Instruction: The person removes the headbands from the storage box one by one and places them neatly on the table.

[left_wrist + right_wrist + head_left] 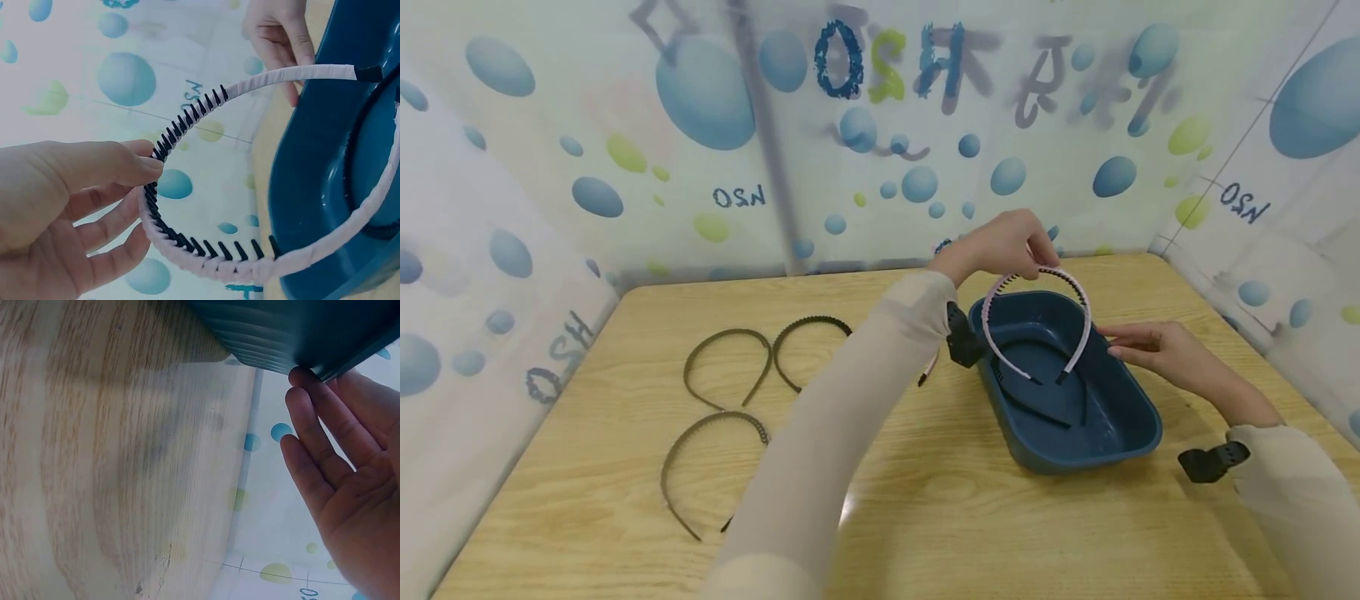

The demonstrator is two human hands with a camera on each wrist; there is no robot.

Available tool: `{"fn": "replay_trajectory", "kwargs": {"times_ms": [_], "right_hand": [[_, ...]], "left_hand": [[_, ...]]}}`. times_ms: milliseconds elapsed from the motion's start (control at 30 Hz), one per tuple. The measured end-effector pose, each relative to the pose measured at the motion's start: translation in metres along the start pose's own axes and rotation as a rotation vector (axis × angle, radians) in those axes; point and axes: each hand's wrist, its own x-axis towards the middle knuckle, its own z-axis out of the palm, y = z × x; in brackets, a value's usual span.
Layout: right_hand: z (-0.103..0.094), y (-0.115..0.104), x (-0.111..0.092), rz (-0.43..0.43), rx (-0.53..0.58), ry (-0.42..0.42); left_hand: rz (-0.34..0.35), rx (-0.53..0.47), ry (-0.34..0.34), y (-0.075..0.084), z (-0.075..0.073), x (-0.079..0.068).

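My left hand (1011, 242) pinches a pale pink headband (1082, 321) by the top of its arch, thumb against fingers. Black comb teeth line the headband's inner side, and its black-tipped ends point down over a blue plastic basin (1138, 408). A dark headband (1037, 408) lies inside the basin. At the basin's far right side, my right hand (1165, 354) holds the rim lightly, thumb above and index finger beneath; the other fingers (306, 472) stay apart from the wall in the right wrist view.
On the left of the wooden table (587, 467) lie a thin dark headband (688, 367), a black one (782, 337) and another toothed one (670, 467). The left sleeve (850, 400) partly covers some of them. A light headband's black tip (922, 379) shows beside it. A patterned curtain (880, 167) stands behind.
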Motion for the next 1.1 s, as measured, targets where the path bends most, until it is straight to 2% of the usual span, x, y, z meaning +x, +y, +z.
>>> {"fn": "replay_trajectory", "kwargs": {"times_ms": [133,300,667,1100], "right_hand": [[-0.001,0.000,0.000,0.009,-0.007,-0.005],[-0.001,0.000,0.000,0.006,-0.004,-0.007],[0.000,-0.001,-0.002,0.013,-0.012,-0.005],[0.001,0.001,-0.003,-0.006,0.010,-0.002]], "left_hand": [[0.030,0.000,0.028,0.002,-0.008,-0.009],[0.030,0.010,0.032,0.002,-0.018,-0.019],[-0.017,0.056,0.039,0.003,-0.036,-0.044],[-0.019,0.061,0.049,-0.007,-0.048,-0.081]]}}
